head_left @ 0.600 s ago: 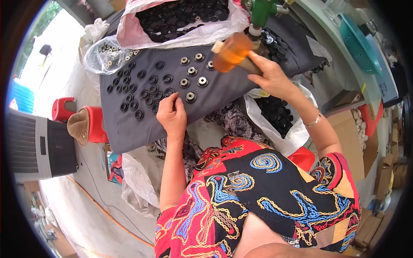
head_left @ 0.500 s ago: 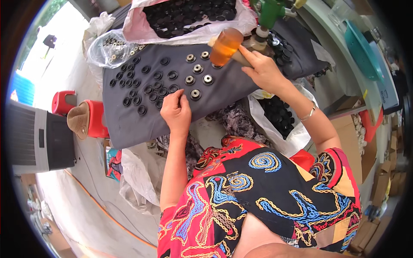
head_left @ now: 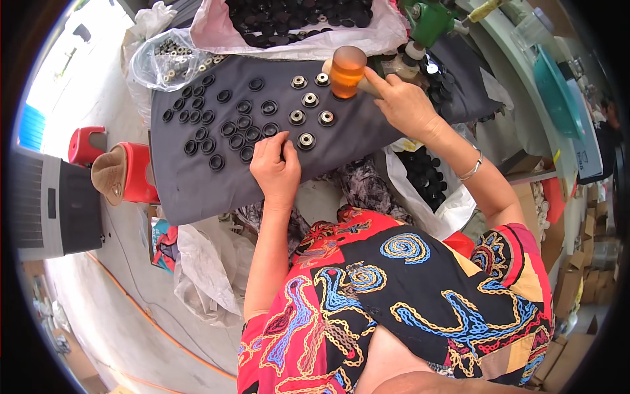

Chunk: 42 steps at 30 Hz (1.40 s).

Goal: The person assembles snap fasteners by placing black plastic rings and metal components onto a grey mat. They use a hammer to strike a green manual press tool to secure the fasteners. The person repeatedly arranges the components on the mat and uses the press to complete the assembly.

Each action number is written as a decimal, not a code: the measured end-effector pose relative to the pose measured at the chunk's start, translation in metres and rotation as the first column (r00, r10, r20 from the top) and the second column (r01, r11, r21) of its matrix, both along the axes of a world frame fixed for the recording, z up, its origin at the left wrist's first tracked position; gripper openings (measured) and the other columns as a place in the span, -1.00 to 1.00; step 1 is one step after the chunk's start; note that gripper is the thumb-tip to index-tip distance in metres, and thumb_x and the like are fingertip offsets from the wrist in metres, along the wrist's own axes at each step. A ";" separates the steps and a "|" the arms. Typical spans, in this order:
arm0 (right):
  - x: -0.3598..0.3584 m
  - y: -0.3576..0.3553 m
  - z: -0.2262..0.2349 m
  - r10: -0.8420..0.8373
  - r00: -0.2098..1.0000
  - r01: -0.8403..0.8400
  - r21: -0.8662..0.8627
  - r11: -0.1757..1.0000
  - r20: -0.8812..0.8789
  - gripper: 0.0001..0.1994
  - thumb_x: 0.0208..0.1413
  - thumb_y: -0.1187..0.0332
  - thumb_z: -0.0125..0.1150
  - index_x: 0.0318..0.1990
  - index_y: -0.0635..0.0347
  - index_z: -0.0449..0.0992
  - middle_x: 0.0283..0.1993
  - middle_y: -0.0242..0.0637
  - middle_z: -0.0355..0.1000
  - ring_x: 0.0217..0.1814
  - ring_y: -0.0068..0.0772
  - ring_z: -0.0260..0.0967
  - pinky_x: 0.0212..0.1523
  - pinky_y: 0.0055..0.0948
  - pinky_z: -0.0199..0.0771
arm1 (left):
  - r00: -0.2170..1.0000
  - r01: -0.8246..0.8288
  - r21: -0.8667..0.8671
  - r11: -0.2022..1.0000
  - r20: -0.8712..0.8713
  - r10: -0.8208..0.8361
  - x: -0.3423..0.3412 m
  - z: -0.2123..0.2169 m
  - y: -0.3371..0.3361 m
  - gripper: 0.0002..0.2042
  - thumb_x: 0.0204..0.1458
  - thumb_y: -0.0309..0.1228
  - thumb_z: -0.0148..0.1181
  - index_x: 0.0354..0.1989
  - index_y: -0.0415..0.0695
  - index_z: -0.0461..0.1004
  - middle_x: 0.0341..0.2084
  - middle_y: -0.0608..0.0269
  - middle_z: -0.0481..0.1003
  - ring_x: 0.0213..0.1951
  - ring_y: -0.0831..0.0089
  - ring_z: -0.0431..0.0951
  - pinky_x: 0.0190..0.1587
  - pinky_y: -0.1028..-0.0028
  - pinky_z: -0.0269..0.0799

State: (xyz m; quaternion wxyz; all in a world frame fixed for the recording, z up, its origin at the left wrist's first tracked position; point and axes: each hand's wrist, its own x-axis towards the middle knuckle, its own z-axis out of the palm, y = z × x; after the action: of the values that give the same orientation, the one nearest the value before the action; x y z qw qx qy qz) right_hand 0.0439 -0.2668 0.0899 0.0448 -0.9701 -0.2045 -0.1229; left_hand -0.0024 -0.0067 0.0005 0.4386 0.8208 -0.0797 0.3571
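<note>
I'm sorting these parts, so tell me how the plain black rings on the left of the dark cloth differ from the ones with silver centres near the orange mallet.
The black rings are all black with open middles; the silver-centred pieces carry a shiny metal insert. The black rings lie crowded and touching; the silver-centred pieces lie spaced apart in rows. Both are small, round and flat on the dark cloth.

Counts on the dark grey cloth (head_left: 197, 184)

Six silver-centred round metal fittings (head_left: 310, 100) lie near the one orange translucent mallet head (head_left: 347, 63); roughly twenty plain black rubber rings (head_left: 226, 125) spread left of it.
</note>
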 end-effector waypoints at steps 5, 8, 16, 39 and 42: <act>-0.002 0.008 0.006 -0.048 0.999 0.049 0.020 0.999 -0.019 -0.36 0.03 0.39 0.22 0.31 0.07 0.17 -0.25 -0.02 0.41 -0.26 0.07 0.48 -0.22 -0.09 0.51 | 1.000 0.006 -0.008 1.000 -0.029 -0.007 0.000 0.000 0.000 -0.85 -0.14 -0.64 0.17 -0.35 -0.23 0.54 -0.47 0.11 0.54 -0.38 0.18 0.53 -0.28 0.31 0.45; 0.005 0.006 0.003 0.012 1.000 -0.012 -0.001 1.000 -0.016 -0.36 0.04 0.39 0.22 0.31 0.07 0.17 -0.26 -0.02 0.41 -0.29 0.09 0.48 -0.26 -0.10 0.52 | 1.000 0.005 -0.005 1.000 -0.018 -0.006 0.002 0.000 0.000 -0.85 -0.12 -0.64 0.19 -0.34 -0.23 0.56 -0.46 0.12 0.55 -0.39 0.23 0.55 -0.29 0.36 0.45; 0.039 0.031 0.000 -0.048 0.998 0.047 -0.045 0.998 -0.031 -0.37 0.06 0.37 0.20 0.33 0.00 0.17 -0.20 0.00 0.42 -0.22 0.14 0.45 -0.21 -0.07 0.47 | 1.000 0.003 0.002 1.000 -0.006 -0.003 0.001 0.002 0.002 -0.86 -0.11 -0.63 0.20 -0.33 -0.23 0.56 -0.46 0.12 0.54 -0.41 0.27 0.54 -0.30 0.39 0.45; 0.056 0.065 -0.001 0.071 0.997 -0.069 0.066 0.995 -0.023 -0.42 0.07 0.38 0.16 0.28 0.10 0.16 -0.21 0.09 0.45 -0.22 0.16 0.49 -0.20 -0.04 0.51 | 1.000 0.004 -0.037 0.999 -0.014 -0.004 0.002 0.006 -0.001 -0.87 -0.15 -0.65 0.16 -0.38 -0.23 0.54 -0.51 0.10 0.52 -0.42 0.17 0.51 -0.32 0.29 0.43; 0.051 0.067 0.008 0.036 0.999 -0.036 0.150 0.988 0.003 -0.36 0.06 0.40 0.16 0.33 -0.01 0.12 -0.18 0.08 0.44 -0.20 0.15 0.47 -0.17 -0.04 0.49 | 0.999 0.004 -0.046 0.999 -0.032 -0.006 0.000 0.005 -0.001 -0.87 -0.15 -0.65 0.16 -0.38 -0.23 0.54 -0.51 0.10 0.52 -0.42 0.18 0.51 -0.31 0.29 0.43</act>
State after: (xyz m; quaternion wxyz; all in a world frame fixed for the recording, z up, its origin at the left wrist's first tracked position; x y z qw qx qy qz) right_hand 0.0948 -0.1999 0.0975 0.1198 -0.9601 -0.2121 -0.1375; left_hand -0.0023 -0.0075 0.0058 0.4594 0.8160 -0.0663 0.3444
